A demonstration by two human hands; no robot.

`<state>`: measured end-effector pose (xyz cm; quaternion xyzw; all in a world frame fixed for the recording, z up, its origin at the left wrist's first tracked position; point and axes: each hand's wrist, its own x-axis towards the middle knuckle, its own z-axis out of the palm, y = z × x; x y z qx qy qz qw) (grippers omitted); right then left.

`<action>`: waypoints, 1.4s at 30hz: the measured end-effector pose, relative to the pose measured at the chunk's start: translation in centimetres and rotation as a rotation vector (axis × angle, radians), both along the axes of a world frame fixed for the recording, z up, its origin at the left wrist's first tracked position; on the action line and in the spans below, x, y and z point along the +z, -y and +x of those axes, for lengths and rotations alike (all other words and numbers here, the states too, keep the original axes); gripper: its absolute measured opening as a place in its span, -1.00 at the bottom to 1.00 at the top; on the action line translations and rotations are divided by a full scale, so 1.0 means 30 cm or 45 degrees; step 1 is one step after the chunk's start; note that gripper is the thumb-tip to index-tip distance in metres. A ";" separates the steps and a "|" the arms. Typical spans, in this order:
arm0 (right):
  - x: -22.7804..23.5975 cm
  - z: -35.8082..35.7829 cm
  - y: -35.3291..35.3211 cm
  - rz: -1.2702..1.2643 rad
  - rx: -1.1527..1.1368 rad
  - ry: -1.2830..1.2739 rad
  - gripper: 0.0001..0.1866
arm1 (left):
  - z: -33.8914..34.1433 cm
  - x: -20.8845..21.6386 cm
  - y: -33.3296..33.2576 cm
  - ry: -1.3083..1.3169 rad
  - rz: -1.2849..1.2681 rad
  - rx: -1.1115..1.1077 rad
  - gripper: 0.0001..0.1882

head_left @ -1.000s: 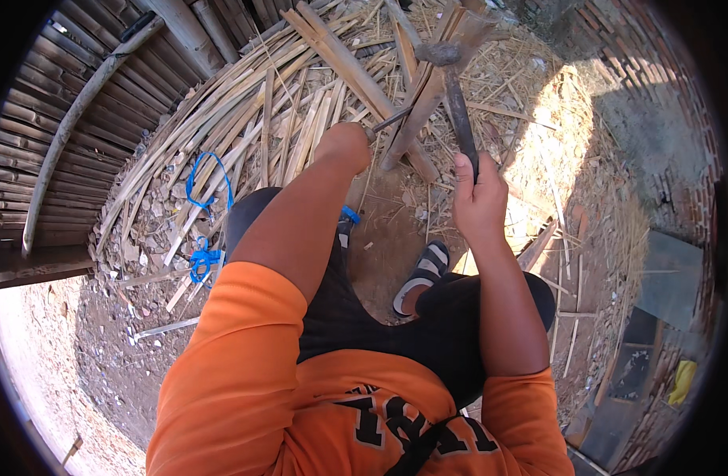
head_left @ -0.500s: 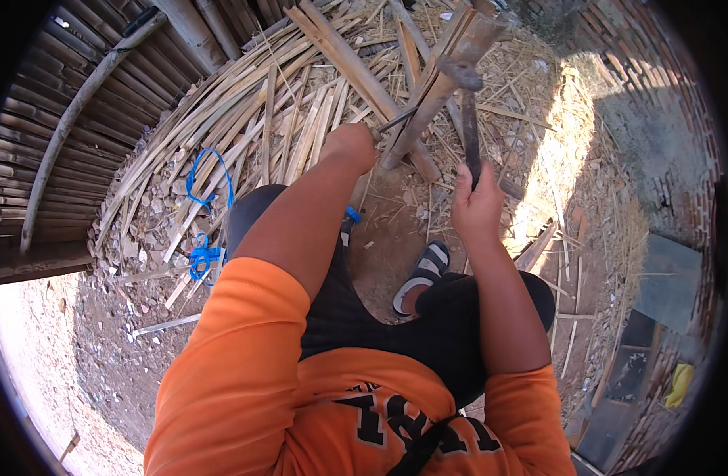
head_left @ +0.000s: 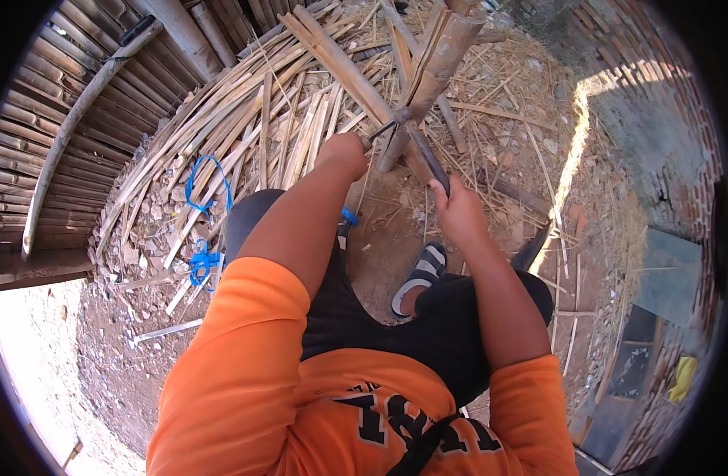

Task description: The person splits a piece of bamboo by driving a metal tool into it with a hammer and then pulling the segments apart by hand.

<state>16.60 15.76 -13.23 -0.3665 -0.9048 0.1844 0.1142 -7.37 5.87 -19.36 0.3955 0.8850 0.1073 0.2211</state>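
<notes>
A thick bamboo pole [head_left: 442, 62], split along its length, leans up and away in front of me. My left hand [head_left: 345, 155] is closed round the handle of a dark blade [head_left: 382, 130], which looks like a knife or machete and meets the pole near its lower end. My right hand [head_left: 461, 209] grips a hammer [head_left: 430, 159] by its dark handle. The hammer's head is down at the blade and the pole; whether it touches the blade I cannot tell. Behind the pole's foot a split bamboo length [head_left: 340, 65] lies slanting.
Long bamboo strips [head_left: 197, 131] are heaped at the far left. Blue strapping [head_left: 203, 266] lies on the rubble near my left knee. A bamboo-slat wall [head_left: 94, 95] stands on the left, a brick wall [head_left: 657, 103] on the right. My sandalled foot [head_left: 422, 278] is below the hammer.
The hammer has swung down and left from its raised position onto the blade and pole. My right hand has dropped slightly. The pole's upper end has shifted left; my left hand keeps its hold.
</notes>
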 end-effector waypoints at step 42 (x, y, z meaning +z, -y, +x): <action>0.036 -0.042 -0.243 -0.243 -0.256 -0.326 -0.50 | -0.129 0.056 -0.039 -0.075 -0.046 0.064 -0.55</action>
